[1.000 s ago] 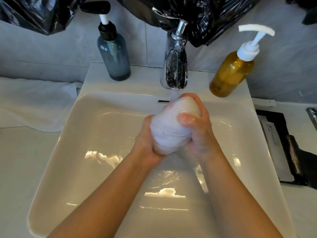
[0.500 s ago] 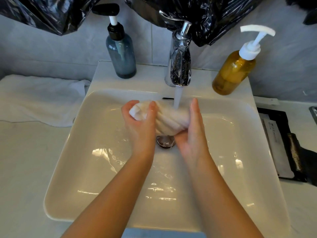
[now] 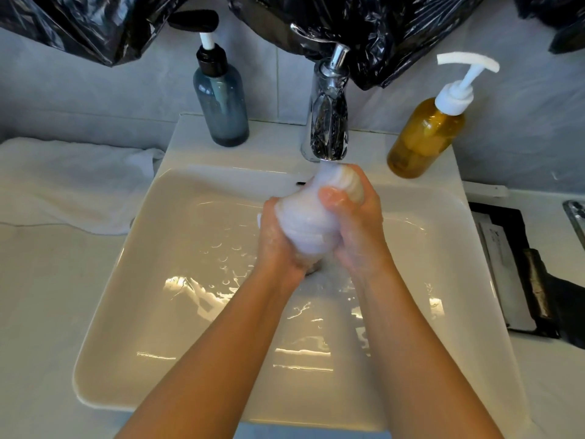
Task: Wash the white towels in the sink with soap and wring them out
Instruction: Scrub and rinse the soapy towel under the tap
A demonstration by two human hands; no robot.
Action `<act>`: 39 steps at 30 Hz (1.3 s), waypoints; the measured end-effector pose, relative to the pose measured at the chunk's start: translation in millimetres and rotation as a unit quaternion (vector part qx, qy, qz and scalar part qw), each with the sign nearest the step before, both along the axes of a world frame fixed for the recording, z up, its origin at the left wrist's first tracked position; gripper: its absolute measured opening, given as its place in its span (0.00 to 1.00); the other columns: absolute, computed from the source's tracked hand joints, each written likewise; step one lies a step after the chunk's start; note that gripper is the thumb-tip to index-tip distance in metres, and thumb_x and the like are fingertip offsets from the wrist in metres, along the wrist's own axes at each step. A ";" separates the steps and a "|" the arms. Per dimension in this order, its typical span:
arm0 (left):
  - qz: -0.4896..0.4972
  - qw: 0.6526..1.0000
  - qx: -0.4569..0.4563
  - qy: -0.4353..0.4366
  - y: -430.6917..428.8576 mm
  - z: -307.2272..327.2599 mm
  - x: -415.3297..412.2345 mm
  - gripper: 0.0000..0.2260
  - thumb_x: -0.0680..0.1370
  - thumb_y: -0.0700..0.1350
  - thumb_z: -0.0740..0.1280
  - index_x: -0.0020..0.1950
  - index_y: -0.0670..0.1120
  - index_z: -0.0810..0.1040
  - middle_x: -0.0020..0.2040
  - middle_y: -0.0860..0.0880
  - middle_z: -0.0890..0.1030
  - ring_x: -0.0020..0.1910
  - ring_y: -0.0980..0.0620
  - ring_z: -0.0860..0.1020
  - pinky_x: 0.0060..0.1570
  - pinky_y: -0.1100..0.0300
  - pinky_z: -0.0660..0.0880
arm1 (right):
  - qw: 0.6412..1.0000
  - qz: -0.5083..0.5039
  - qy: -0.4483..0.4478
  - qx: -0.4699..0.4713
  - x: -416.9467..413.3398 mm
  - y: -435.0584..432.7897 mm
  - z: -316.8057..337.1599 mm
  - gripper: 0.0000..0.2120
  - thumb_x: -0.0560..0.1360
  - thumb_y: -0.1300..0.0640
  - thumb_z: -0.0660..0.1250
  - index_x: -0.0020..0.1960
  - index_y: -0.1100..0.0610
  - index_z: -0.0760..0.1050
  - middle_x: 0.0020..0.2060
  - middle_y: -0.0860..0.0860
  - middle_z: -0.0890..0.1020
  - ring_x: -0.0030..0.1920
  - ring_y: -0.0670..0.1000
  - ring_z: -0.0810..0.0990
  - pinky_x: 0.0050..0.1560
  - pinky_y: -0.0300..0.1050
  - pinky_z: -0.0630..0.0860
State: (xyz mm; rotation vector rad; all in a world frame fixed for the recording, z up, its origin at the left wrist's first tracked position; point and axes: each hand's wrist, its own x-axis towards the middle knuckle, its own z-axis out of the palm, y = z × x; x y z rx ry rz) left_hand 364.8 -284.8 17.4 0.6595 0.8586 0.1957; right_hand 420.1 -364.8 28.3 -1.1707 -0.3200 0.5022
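White towels (image 3: 304, 226), two; pump bottles (image 3: 221, 99), two.

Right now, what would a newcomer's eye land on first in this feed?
The bunched wet white towel stands out, gripped by the left hand and right hand under the running chrome tap, above the white ceramic sink. A smoky-blue pump bottle stands left of the tap, an amber pump bottle right; a second white towel lies on the left counter.

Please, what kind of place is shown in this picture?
Probably a bathroom: a white washbasin with a running chrome tap, a blue pump bottle and an amber pump bottle on its ledge, and a white towel on the counter.
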 end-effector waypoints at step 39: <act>0.064 0.982 -0.093 -0.152 24.0 -18.3 -38.3 0.17 0.80 0.50 0.61 0.34 0.47 0.77 0.42 0.47 0.81 0.40 0.48 0.82 0.47 0.54 0.75 | 0.974 0.033 0.185 0.127 -5.5 -14.6 -31.3 0.51 0.67 0.41 0.78 0.78 0.63 0.58 0.73 0.65 0.67 0.73 0.62 0.68 0.73 0.59 0.66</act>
